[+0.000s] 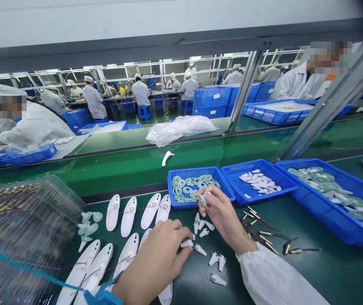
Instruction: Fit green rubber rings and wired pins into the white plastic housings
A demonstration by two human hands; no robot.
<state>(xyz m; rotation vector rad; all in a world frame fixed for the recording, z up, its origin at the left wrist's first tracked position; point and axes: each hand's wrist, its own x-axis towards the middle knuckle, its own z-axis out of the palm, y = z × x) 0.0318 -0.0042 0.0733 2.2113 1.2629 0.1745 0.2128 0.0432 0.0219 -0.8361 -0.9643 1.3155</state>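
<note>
The right hand (221, 218) is narrowly pinched, its thumb and fingertips (207, 195) holding a pale green rubbery ring (201, 200) just beside the near edge of a blue plastic tray of matching rings (184, 170). The left hand (156, 264) curls its fingers down at a small white plastic piece (186, 243) on the green workbench (330, 271), though I cannot tell whether it grips it. More small white plastic pieces (204, 250) lie scattered between the hands, and long white oval plastic shells (128, 216) lie in rows to the left. The work in hand appears to be handling these small parts. With both hands occupied, reaching the trays again would call for freeing one.
</note>
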